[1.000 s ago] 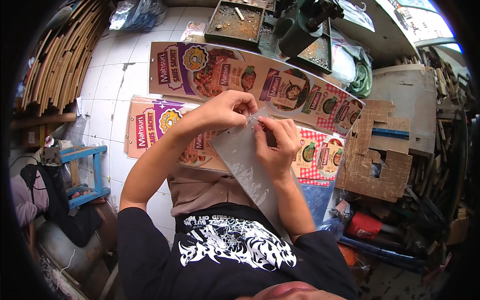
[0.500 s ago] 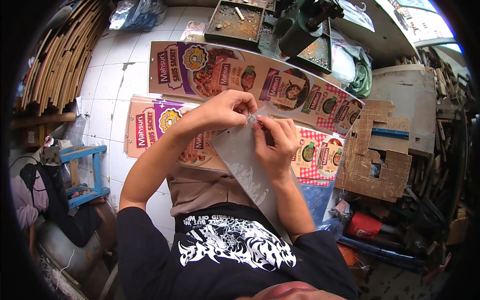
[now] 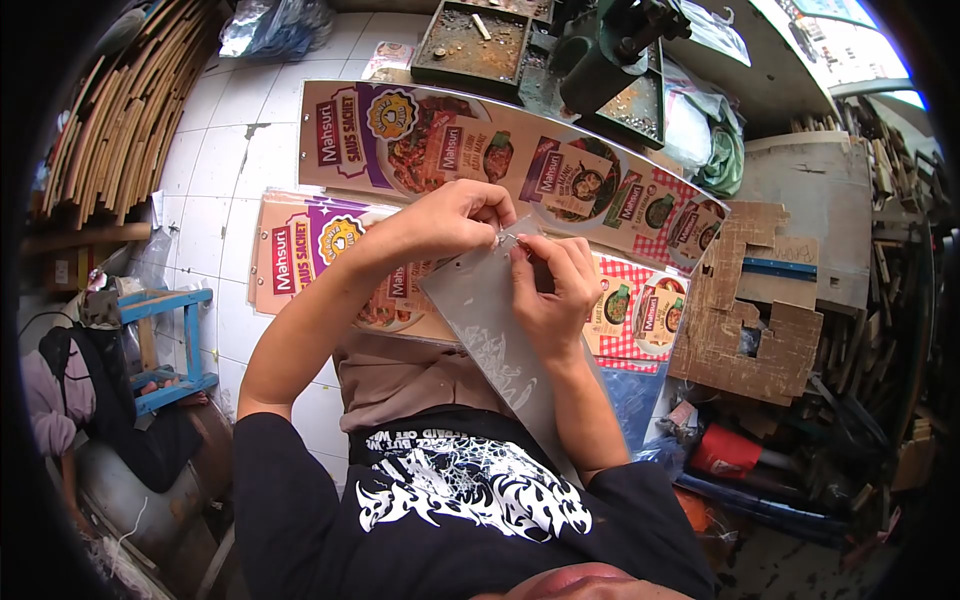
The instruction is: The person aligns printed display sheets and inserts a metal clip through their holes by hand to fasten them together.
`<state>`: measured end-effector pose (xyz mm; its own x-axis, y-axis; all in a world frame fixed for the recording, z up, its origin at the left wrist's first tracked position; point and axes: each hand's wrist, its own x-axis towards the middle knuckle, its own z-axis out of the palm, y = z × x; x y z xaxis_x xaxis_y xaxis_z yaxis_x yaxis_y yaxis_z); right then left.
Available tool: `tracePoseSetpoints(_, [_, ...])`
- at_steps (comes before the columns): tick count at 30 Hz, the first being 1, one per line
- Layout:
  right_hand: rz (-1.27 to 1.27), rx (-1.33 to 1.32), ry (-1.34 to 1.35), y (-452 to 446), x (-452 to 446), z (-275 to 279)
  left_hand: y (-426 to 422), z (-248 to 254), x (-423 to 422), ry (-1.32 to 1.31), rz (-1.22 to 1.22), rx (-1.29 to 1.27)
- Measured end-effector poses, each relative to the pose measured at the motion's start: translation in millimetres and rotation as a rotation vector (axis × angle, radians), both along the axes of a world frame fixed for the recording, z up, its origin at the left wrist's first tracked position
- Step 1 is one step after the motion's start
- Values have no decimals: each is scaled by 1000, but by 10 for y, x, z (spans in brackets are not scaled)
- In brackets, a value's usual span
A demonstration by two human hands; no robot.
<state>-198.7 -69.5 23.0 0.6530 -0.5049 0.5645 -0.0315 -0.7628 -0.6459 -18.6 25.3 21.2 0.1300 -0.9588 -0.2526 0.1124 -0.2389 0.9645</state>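
Observation:
A grey plastic-covered sheet point(image 3: 490, 320) slants across my lap, its upper corner between my hands. My left hand point(image 3: 468, 215) is closed at that corner, the fingers curled in a pinch. Thumb and index finger of my right hand point(image 3: 556, 280) pinch the same corner, near a small clear or metallic piece point(image 3: 508, 240) too small to identify. Beyond my hands lies a long printed Mahsuri panel point(image 3: 420, 140). Under my forearms is a stack of similar panels point(image 3: 285, 260), partly hidden by my arms and the grey sheet.
A dark green machine point(image 3: 600, 75) with rusty trays point(image 3: 470, 45) stands at the top. Cut cardboard point(image 3: 760, 340) lies at the right, near a red object point(image 3: 727, 450). Wooden strips point(image 3: 130, 120) and a blue frame point(image 3: 165, 300) are at the left, beside another person's sleeve point(image 3: 55, 400).
Both hands keep their pinch at the sheet's corner, with only a slight shift of the right fingers. The person at the left has moved an arm slightly.

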Motion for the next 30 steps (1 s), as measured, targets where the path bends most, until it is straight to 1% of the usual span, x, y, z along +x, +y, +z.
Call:
tracePoseSetpoints(4, [2, 9, 4, -1, 0, 9, -1, -43, -7, -33, 4, -5])
tracePoseSetpoints(6, [3, 11, 6, -1, -2, 8, -5, -71, -17, -97, 6, -28])
tracePoseSetpoints(9, [-1, 25, 3, 3, -10, 1, 3, -40, -21, -87, -6, -24])
tracePoseSetpoints(11, [-31, 112, -40, 3, -24, -27, 2, -30, -27, -93, -2, -19])
tracePoseSetpoints(14, [-77, 172, -16, -4, -56, -27, 3, -24, -25, -99, -6, -15])
tracePoseSetpoints(24, [-75, 181, -31, -3, -34, -45, 3, 60, -51, -114, 8, -2])
tracePoseSetpoints(28, [-38, 83, -30, -13, -13, -31, 7, 20, -37, -136, -27, -14])
tracePoseSetpoints(30, [-29, 59, -38, -8, -7, -26, 9, -1, -33, -78, -37, -25])
